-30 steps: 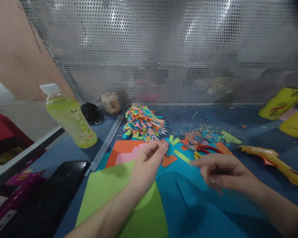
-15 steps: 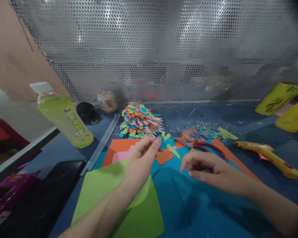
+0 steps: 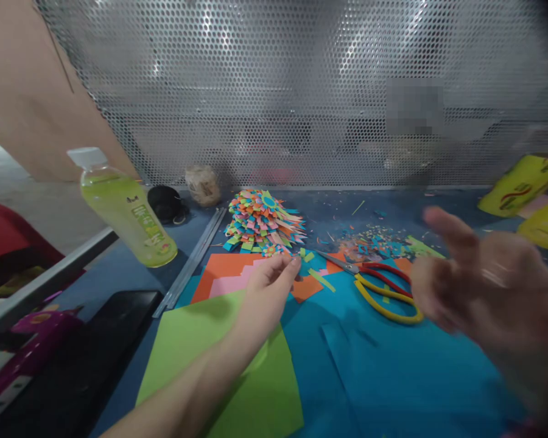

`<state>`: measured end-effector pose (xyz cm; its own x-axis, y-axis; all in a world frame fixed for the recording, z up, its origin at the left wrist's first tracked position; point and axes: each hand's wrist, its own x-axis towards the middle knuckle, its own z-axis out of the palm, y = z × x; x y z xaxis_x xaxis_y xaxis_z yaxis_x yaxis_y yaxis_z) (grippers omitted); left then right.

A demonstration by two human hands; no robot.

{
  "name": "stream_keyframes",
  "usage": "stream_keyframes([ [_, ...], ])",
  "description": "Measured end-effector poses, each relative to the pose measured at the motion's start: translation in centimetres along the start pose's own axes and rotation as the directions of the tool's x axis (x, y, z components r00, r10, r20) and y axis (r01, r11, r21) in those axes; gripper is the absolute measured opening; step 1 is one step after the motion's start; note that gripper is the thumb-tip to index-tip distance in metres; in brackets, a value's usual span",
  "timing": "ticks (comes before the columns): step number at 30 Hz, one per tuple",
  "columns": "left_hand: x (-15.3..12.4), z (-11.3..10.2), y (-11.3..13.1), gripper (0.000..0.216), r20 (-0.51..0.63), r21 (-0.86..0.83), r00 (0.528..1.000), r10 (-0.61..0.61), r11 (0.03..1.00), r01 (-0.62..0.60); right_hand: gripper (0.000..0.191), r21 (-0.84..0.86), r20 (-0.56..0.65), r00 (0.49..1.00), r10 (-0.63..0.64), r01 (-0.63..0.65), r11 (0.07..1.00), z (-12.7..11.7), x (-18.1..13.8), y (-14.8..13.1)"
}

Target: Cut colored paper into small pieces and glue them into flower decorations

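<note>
My left hand (image 3: pixel 267 295) reaches forward over a green paper sheet (image 3: pixel 219 371), thumb and forefinger pinched together just short of a pile of folded multicoloured paper strips (image 3: pixel 265 222). Whether a scrap sits in the pinch is unclear. My right hand (image 3: pixel 488 286) is lifted off the table at the right, blurred, fingers apart and holding nothing. Below and left of it lie scissors (image 3: pixel 383 295) with red and yellow handles, on a blue paper sheet (image 3: pixel 374 371). Orange paper (image 3: pixel 219 271) and pink paper (image 3: pixel 228 285) lie under my left fingers.
A bottle of yellow-green drink (image 3: pixel 125 210) stands at the left, with metal rods (image 3: pixel 192 258) beside it and a black flat object (image 3: pixel 91 359) nearer me. Paper scraps (image 3: pixel 374 240) litter the middle back. Yellow packets (image 3: pixel 523 182) sit far right. A perforated metal screen (image 3: pixel 301 91) closes the back.
My right hand has lifted from the blue sheet and swung up to the right, uncovering the scissors and hiding the yellow glue gun. My left hand has stayed put, still pinched.
</note>
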<state>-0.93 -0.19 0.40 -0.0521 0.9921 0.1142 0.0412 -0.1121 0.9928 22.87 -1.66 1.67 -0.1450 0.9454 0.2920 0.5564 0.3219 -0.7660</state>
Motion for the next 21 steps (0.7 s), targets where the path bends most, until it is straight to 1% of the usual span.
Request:
stream_keyframes([
  [1,-0.1,0.1,0.1,0.030,0.009,-0.001,1.000,0.004,1.000,-0.004,0.037,0.140,-0.076,0.990,-0.119,0.129,0.982,0.0,0.4,-0.4],
  [2,-0.2,0.1,0.2,0.030,0.017,-0.003,1.000,0.010,1.000,-0.010,0.033,0.159,-0.060,0.978,-0.199,0.206,0.966,0.3,0.9,-0.8],
  [3,-0.3,0.2,0.3,0.030,0.024,-0.007,1.000,0.016,1.000,-0.016,0.036,0.105,-0.018,0.976,-0.217,0.218,0.970,0.7,1.3,-1.0],
  [4,-0.4,0.2,0.5,0.030,0.032,-0.013,0.999,0.022,1.000,-0.021,0.040,0.069,0.042,0.981,-0.187,0.184,0.980,1.3,1.7,-1.0],
  [5,-0.5,0.2,0.6,0.030,0.040,-0.021,0.999,0.025,0.999,-0.024,0.042,0.024,0.165,0.975,-0.148,0.146,0.989,1.9,1.9,-1.0],
  [6,-0.6,0.3,0.7,0.029,0.051,-0.032,0.998,0.025,0.999,-0.023,0.037,-0.002,0.267,0.955,-0.133,0.139,0.990,2.6,1.9,-1.0],
  [7,-0.8,0.3,0.7,0.029,0.064,-0.043,0.998,0.023,0.999,-0.020,0.029,-0.011,0.337,0.931,-0.140,0.152,0.988,3.1,1.9,-0.9],
  [9,-1.0,0.3,0.8,0.031,0.097,-0.071,0.995,0.014,0.997,-0.007,0.012,-0.009,0.409,0.897,-0.168,0.188,0.982,3.7,1.5,-1.0],
  [10,-1.2,0.4,0.9,0.032,0.119,-0.085,0.993,0.014,0.996,-0.004,0.012,0.005,0.418,0.888,-0.189,0.206,0.978,3.8,1.3,-1.1],
  [14,-1.8,0.6,1.3,0.031,0.204,-0.116,0.977,0.064,0.992,-0.041,0.029,0.097,0.410,0.871,-0.272,0.255,0.962,3.5,0.7,-1.7],
  [18,-2.2,0.6,1.8,0.032,0.228,-0.106,0.968,0.102,0.991,-0.079,0.044,0.181,0.370,0.849,-0.377,0.332,0.926,3.2,0.5,-1.9],
  [21,-2.2,0.7,1.9,0.031,0.237,-0.094,0.963,0.125,0.990,-0.105,0.049,0.219,0.333,0.832,-0.444,0.390,0.894,3.2,0.4,-1.9],
])
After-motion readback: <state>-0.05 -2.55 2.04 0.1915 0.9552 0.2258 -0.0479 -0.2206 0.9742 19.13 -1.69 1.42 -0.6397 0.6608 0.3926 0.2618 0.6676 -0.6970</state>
